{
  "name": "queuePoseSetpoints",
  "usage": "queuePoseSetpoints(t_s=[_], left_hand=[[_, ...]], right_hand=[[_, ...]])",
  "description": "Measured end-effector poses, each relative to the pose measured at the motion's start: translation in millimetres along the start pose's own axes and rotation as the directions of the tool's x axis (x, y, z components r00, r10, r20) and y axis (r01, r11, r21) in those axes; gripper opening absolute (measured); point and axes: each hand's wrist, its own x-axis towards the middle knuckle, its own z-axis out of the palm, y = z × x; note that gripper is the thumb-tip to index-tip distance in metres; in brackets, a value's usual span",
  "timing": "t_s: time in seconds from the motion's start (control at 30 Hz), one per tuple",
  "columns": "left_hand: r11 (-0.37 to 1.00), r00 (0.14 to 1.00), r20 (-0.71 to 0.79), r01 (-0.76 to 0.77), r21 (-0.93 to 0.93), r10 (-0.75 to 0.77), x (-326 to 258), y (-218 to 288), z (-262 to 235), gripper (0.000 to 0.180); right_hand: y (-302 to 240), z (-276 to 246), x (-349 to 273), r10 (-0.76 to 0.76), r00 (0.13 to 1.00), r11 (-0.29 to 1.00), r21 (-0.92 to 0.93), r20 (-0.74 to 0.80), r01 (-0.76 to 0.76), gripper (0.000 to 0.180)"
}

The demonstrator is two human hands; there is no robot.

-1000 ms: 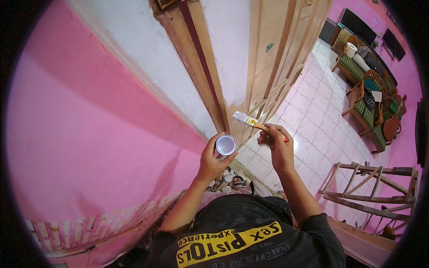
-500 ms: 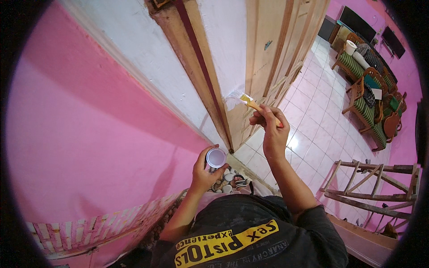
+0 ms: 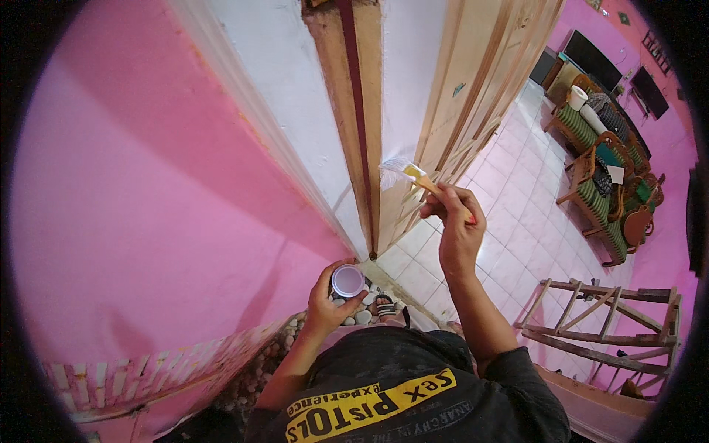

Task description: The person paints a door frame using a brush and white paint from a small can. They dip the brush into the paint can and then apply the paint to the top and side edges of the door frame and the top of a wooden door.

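Painting the door frame [image 3: 363, 111] well probably calls for light, even strokes along the wood, with the paintbrush [image 3: 413, 176] tipped so its white bristles lie flat where they meet the frame's edge. The right hand [image 3: 456, 221] has its fingers [image 3: 447, 198] clamped on the brush's wooden handle, up by the frame. Lower down, the left hand [image 3: 330, 303] has its fingers wrapped around a small open paint can [image 3: 348, 280], upright near the waist.

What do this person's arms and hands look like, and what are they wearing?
Both forearms are bare. The left hand and right hand wear no gloves, and no rings or watch show. A dark short sleeve covers the right upper arm, part of a black shirt with a yellow printed band.
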Motion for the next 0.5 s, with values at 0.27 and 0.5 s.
queuePoseSetpoints(t_s=[0.27,0.5], left_hand=[[0.998,0.997,0.063,0.047,0.040,-0.049,-10.5,1.3,-27.5,0.069],[0.996,0.989,0.121,0.090,-0.010,-0.088,-12.6,6.8,-51.6,0.069]], right_hand=[[47.4,-20.4,-12.7,0.082,0.996,0.980,-0.181,-0.035,-0.087,0.024],[-9.3,29.2,-4.5,-0.164,0.986,0.980,-0.113,-0.014,0.161,0.024]])
